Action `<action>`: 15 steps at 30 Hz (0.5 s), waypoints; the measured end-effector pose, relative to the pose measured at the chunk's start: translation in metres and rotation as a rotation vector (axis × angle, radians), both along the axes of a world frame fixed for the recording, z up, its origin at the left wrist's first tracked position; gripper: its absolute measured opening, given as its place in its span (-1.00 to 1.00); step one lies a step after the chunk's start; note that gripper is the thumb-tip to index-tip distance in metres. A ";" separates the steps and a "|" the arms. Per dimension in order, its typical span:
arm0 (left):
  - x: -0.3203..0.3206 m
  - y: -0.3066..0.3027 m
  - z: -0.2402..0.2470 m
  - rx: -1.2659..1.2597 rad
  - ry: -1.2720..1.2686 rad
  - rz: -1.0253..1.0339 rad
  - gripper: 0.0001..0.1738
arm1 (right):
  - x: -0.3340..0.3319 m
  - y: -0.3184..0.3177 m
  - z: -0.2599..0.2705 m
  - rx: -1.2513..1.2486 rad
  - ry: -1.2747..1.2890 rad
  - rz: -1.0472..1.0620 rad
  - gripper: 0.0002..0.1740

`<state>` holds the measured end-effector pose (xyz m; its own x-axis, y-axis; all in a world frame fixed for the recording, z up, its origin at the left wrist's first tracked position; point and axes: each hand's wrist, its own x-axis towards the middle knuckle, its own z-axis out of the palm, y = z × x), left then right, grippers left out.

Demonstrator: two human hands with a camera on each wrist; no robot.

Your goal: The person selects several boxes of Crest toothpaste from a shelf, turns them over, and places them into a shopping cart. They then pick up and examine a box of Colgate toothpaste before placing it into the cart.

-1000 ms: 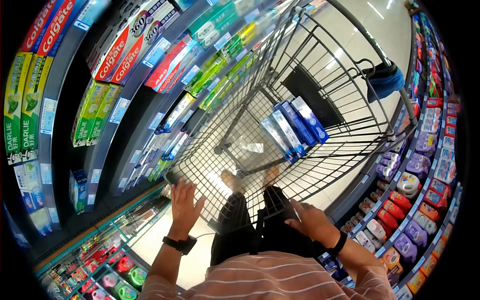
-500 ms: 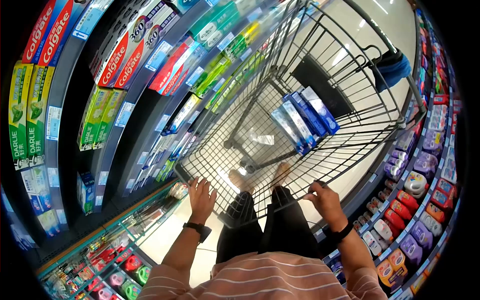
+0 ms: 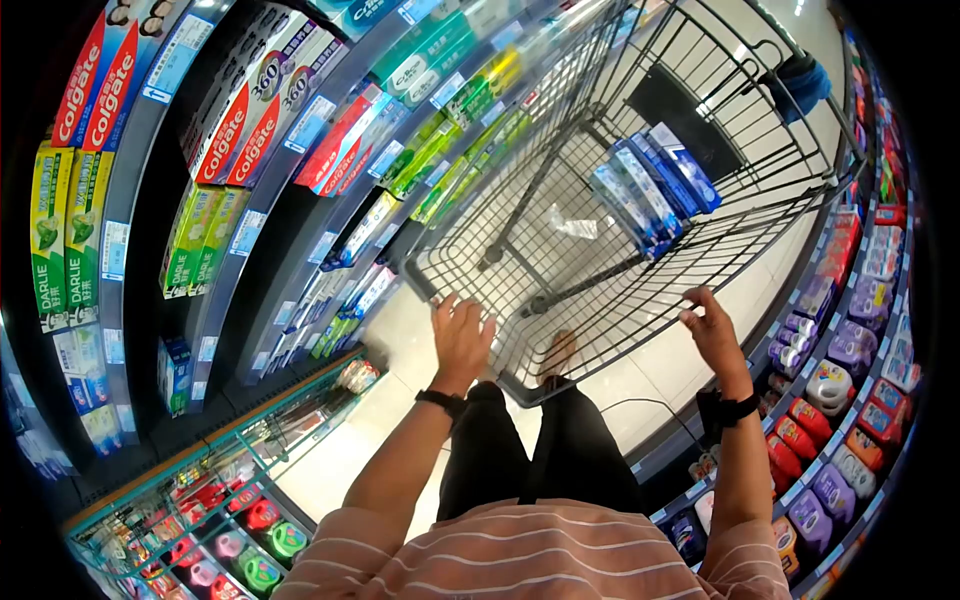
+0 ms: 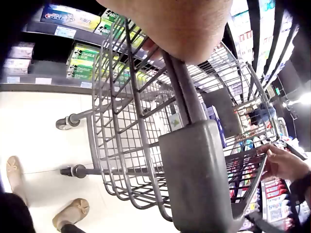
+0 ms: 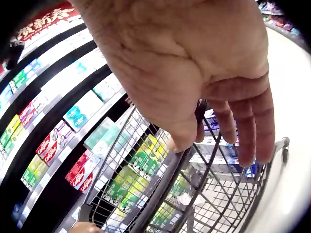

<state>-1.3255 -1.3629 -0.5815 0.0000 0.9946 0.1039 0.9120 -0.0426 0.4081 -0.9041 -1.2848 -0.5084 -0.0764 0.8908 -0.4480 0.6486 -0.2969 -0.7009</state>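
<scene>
The metal shopping cart (image 3: 518, 390) (image 4: 194, 177) stands before the person. At its near-left end, the left hand (image 3: 462, 345) (image 4: 177, 24) lies over the rim, fingers bent across the bar; the palm hides part of the contact. The right hand (image 3: 718, 340) (image 4: 283, 164) (image 5: 194, 73) holds the right side rim (image 5: 163, 191) between thumb and fingers, with the other fingers hanging loosely inside. Blue and white boxes (image 3: 655, 190) stand side by side in the cart, near a black panel (image 3: 685, 120). A clear wrapper (image 3: 575, 222) shows through the basket.
Shelves of toothpaste boxes (image 3: 235, 130) rise on the left. Bottles (image 3: 830, 385) fill the curved shelves on the right. At lower left is a green wire rack (image 3: 250, 450). A blue cloth-like item (image 3: 803, 85) hangs by the handle. Pale floor tiles (image 3: 625, 390) lie below.
The cart has shifted right and upward in the head view, with its boxes. Both hands have moved rightward; the right hand has come from beside the near end to the side rim.
</scene>
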 end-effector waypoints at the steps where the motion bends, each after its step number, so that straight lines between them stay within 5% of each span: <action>1: 0.009 0.011 -0.002 0.065 -0.021 -0.013 -0.73 | 0.012 0.003 -0.014 0.083 -0.040 0.008 -0.56; 3: 0.029 0.032 -0.001 0.105 -0.007 -0.008 -0.74 | 0.026 0.008 -0.052 0.489 -0.180 0.051 -0.42; 5: 0.047 0.052 0.003 0.147 -0.011 -0.004 -0.76 | 0.009 0.014 -0.030 0.307 -0.105 -0.147 -0.19; 8: 0.069 0.078 0.004 0.070 0.031 0.007 -0.73 | -0.012 0.020 -0.042 0.510 -0.116 -0.228 -0.10; 15: 0.105 0.130 -0.003 0.156 -0.057 -0.044 -0.73 | -0.008 0.050 -0.072 0.523 -0.432 -0.266 -0.18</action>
<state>-1.2206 -1.2326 -0.5843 0.0329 0.9654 0.2585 0.8832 -0.1492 0.4445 -0.9117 -1.2346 -0.5805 0.2595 0.9605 0.1003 0.8521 -0.1789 -0.4918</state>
